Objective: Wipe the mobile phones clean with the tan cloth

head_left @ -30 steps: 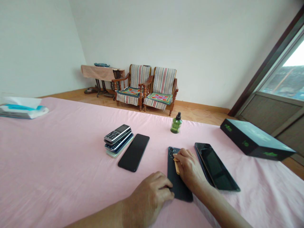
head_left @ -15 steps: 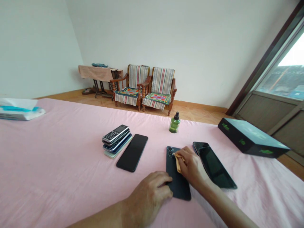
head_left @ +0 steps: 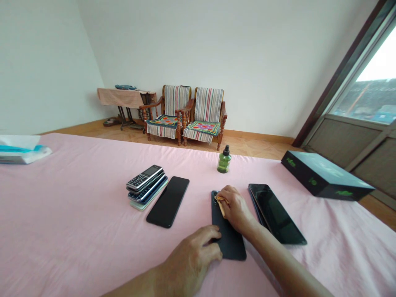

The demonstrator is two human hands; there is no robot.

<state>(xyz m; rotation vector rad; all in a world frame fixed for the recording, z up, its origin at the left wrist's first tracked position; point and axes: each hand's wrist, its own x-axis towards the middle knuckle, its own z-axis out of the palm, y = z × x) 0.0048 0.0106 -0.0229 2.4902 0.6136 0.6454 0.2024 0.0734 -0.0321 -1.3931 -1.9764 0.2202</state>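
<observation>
A plain white-walled room opens ahead of us, and a bed under a pink sheet fills the near half of the view. Our right hand has its fingers clenched on a small folded tan cloth, pressing it onto the camera end of a dark smartphone that lies back up, its lenses mostly hidden. Our left hand grips nothing: its fingers lie spread and relaxed across the phone's lower part, probably pinning it, since the soft sheet would otherwise let it slide under the cloth's pressure. That phone lies close in at our 12 o'clock. Just beside it at 3 o'clock is a black-screened phone, with another edge showing beneath. At 10 o'clock, a black phone lies next to a stack topped by a keypad phone, their neat order suggesting sorting. Farther out, a green bottle stands at 12 o'clock, a black box lies at 2, and a tissue packet lies at 9.
</observation>
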